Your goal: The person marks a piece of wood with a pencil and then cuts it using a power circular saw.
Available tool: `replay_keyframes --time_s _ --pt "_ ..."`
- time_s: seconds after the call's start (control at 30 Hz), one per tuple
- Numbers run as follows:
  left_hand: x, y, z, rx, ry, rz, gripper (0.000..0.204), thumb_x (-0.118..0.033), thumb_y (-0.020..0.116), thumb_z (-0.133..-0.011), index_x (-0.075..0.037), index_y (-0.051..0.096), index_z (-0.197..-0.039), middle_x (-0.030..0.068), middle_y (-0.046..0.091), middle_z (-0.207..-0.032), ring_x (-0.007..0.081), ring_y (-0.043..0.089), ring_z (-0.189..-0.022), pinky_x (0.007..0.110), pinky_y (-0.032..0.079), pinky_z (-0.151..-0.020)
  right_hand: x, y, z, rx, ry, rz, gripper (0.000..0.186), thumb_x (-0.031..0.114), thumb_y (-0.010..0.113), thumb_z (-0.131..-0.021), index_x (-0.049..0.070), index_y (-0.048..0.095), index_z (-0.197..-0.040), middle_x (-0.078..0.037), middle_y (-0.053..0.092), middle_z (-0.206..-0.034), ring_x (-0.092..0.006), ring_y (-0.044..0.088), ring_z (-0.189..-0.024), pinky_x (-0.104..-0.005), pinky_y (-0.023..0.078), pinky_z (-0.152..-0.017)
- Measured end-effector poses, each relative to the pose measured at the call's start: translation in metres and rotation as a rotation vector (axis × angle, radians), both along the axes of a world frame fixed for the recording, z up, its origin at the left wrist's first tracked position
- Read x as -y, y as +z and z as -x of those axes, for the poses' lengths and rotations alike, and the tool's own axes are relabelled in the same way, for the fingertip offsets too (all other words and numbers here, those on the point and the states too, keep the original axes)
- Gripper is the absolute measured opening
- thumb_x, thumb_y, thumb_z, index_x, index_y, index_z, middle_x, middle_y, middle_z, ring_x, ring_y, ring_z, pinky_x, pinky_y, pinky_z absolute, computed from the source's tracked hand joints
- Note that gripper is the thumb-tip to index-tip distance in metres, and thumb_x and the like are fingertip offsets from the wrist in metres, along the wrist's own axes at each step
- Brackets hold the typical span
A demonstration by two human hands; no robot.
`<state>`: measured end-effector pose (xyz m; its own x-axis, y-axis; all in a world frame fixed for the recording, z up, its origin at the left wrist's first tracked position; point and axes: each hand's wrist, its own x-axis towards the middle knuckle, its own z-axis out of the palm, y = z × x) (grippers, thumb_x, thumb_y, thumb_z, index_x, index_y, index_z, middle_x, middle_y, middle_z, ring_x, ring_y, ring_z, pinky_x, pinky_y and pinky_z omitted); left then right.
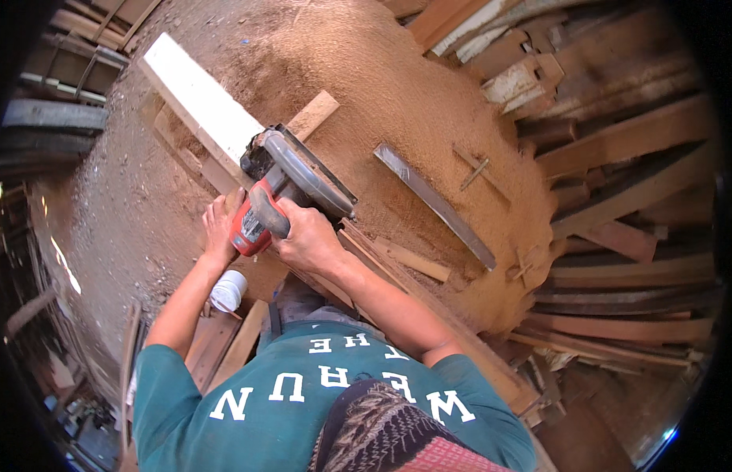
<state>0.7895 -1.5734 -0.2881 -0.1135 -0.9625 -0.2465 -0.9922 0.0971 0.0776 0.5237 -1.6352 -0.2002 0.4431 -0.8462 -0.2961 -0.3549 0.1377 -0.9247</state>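
Note:
My right hand (307, 236) is wrapped round the rear handle of a red and grey circular saw (260, 216). The saw rests over the near part of a long board (197, 98) with a pale, almost white top, which slants away to the far left. My left hand (220, 224) is beside the saw's red motor housing, its fingers bent over the board's near end; the thumb side is hidden by the saw. Under the board lie short wood blocks (315, 114), one sticking out on the right. The blade and the cut line are out of sight.
Sawdust (342, 63) covers the ground ahead. A narrow grey-edged strip (437, 204) lies on it to the right. A white cup-like container (228, 289) stands by my left forearm. Stacked timber (634, 271) lines the right side; more planks (240, 346) lie near my body.

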Motion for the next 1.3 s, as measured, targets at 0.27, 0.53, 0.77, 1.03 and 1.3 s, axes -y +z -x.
replay_keyframes --time_s 0.27,0.53,0.77,1.03,1.3 --pt "-0.002 0.007 -0.003 -0.052 0.013 -0.010 0.093 -0.038 0.079 -0.084 -0.021 0.040 -0.166 0.0238 0.043 -0.144 0.0416 0.044 -0.131 0.055 0.034 -0.112 0.001 0.005 -0.006 0.044 -0.005 0.020 0.029 0.010 0.073 -0.090 0.002 0.066 -0.117 -0.029 0.073 -0.099 -0.0462 0.073 -0.098 -0.0463 0.057 -0.082" --pt "-0.003 0.004 -0.005 -0.059 -0.015 0.014 0.094 -0.043 0.078 -0.084 -0.019 0.040 -0.166 0.0243 0.044 -0.141 0.0411 0.043 -0.130 0.056 0.033 -0.111 0.002 0.001 -0.009 0.050 0.009 0.042 0.030 0.009 0.073 -0.090 0.001 0.066 -0.117 -0.027 0.073 -0.097 -0.0463 0.072 -0.094 -0.0461 0.057 -0.081" --pt "-0.002 -0.004 -0.008 -0.104 0.011 0.028 0.094 -0.058 0.083 -0.081 -0.017 0.049 -0.159 0.0233 0.044 -0.139 0.0429 0.044 -0.127 0.054 0.036 -0.109 0.008 -0.001 -0.014 0.044 0.013 0.028 0.026 0.010 0.073 -0.089 0.001 0.065 -0.112 -0.027 0.073 -0.096 -0.0460 0.073 -0.095 -0.0468 0.057 -0.082" --pt "-0.003 -0.016 -0.018 -0.172 -0.048 0.164 0.094 -0.061 0.085 -0.077 -0.011 0.055 -0.151 0.0223 0.044 -0.136 0.0419 0.046 -0.125 0.053 0.038 -0.103 0.016 -0.003 -0.020 0.059 0.014 0.069 0.023 0.010 0.073 -0.089 0.001 0.065 -0.109 -0.027 0.073 -0.095 -0.0455 0.073 -0.095 -0.0470 0.057 -0.081" --pt "0.002 -0.011 -0.017 -0.162 -0.082 0.137 0.091 -0.054 0.084 -0.081 -0.007 0.050 -0.151 0.0203 0.047 -0.137 0.0400 0.045 -0.127 0.052 0.037 -0.104 0.020 -0.010 -0.028 0.080 0.001 0.086 0.023 0.010 0.072 -0.089 0.000 0.065 -0.109 -0.026 0.073 -0.095 -0.0445 0.073 -0.093 -0.0460 0.057 -0.081"
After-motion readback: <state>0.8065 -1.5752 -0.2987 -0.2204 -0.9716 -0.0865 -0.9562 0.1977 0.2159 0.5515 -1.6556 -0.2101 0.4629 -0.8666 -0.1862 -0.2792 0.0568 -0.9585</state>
